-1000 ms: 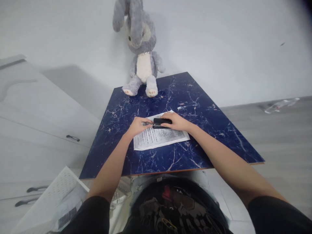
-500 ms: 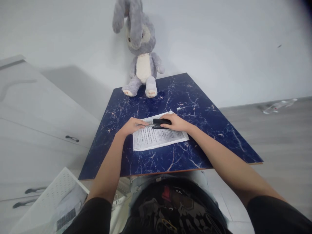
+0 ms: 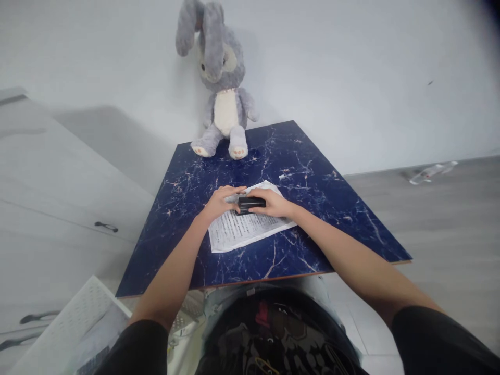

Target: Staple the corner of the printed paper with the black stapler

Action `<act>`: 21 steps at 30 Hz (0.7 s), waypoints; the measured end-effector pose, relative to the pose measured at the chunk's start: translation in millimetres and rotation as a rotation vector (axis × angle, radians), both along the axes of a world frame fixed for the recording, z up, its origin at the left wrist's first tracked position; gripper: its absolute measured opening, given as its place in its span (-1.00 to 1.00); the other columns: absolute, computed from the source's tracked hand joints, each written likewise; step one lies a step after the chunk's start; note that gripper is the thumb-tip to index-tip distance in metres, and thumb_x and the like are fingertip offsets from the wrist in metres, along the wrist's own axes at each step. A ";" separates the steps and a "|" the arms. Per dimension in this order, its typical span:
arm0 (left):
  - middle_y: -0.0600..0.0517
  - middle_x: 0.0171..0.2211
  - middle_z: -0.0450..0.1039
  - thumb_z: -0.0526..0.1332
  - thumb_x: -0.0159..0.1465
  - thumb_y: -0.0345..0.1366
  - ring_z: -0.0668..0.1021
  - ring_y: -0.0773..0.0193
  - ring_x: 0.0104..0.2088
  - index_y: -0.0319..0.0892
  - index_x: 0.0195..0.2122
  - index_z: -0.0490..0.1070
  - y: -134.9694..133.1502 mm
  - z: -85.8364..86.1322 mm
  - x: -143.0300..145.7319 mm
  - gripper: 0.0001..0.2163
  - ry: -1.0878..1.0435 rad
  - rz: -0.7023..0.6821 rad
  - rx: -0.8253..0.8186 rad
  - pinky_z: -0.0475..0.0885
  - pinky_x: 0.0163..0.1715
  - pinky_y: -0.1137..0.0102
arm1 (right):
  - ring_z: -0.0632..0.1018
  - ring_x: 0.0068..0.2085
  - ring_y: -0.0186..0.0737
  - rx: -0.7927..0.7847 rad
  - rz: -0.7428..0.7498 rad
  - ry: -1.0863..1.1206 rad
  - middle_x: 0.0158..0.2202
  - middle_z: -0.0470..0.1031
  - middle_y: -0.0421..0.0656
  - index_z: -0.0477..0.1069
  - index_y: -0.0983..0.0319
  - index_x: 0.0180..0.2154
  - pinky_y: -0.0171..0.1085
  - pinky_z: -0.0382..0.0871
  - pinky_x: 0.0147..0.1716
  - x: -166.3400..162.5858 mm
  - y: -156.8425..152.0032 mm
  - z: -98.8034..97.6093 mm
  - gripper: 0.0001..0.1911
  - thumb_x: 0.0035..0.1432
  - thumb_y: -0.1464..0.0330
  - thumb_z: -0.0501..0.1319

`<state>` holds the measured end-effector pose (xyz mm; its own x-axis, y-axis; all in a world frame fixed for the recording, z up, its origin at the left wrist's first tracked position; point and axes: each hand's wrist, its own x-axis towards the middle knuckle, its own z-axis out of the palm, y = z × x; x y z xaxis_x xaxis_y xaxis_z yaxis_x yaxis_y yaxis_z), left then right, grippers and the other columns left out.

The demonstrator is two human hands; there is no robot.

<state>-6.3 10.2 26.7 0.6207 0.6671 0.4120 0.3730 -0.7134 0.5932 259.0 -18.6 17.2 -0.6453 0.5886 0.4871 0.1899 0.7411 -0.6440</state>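
A black stapler [image 3: 250, 203] lies low over a printed sheet of paper [image 3: 238, 232]. My right hand [image 3: 273, 202] is wrapped round its right part, fingers along the far side and thumb on the near side. At its left end is my left hand [image 3: 222, 203], the thumb touching that end and the forefinger reaching past along the far side, so the end sits between them. The stapler looks closed, and no silver metal sticks out of it. Both hands cover part of the print and the sheet's upper edge.
A grey plush rabbit [image 3: 226, 109] sits at the far edge of the blue marbled table [image 3: 312, 224], against the wall. White drawers [image 3: 70, 198] stand at the left, above a white perforated basket [image 3: 78, 312]. A clear plastic item [image 3: 432, 173] lies on the floor at right.
The silver metal part that showed between my left fingers and the stapler is no longer visible. My left hand has moved right to the stapler's end, its fingers spreading around it.
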 end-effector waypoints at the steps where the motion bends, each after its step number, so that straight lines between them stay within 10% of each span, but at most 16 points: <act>1: -0.05 0.00 0.65 0.57 0.06 -0.21 0.62 0.07 -0.02 0.01 0.16 0.55 0.1 -0.2 0.4 -0.40 0.031 -0.029 -0.001 0.38 0.11 0.13 | 0.59 -0.02 -0.03 0.002 0.025 -0.011 -0.01 0.60 0.01 0.48 0.24 0.07 -0.08 0.45 0.04 -1.4 -1.2 -0.6 -0.59 0.29 0.15 0.33; 8: -0.09 0.00 0.63 0.59 0.00 -0.12 0.60 0.04 -0.01 -0.03 0.06 0.60 -0.6 4.7 -8.5 -0.44 0.071 -0.037 -0.057 0.39 0.10 0.15 | 0.61 -0.02 -0.03 -0.057 0.050 -0.069 -0.01 0.61 0.03 0.48 0.24 0.08 -0.11 0.45 0.03 -10.2 -6.1 6.1 -0.59 0.28 0.19 0.34; 15: -0.08 -0.11 0.61 0.19 0.42 -0.09 0.59 0.24 -0.26 -0.12 -0.07 0.63 -2.9 6.0 -22.4 -0.71 -0.141 0.159 -0.153 0.48 -0.18 0.31 | 0.63 -0.13 -0.06 -0.132 -0.093 -0.221 -0.13 0.65 -0.10 0.54 0.16 -0.04 -0.15 0.48 -0.05 16.0 -47.3 32.6 -0.64 0.09 0.47 0.28; 21: -0.04 -0.22 0.59 0.14 0.44 -0.05 0.56 0.25 -0.31 -0.14 -0.18 0.64 -0.5 8.0 -18.7 -0.66 -0.244 0.256 -0.076 0.47 -0.21 0.33 | 0.60 -0.12 0.04 -0.080 -0.607 -0.377 -0.17 0.62 -0.09 0.53 0.15 -0.35 -0.01 0.47 -0.01 109.7 -80.6 19.5 -0.67 -0.21 0.55 0.18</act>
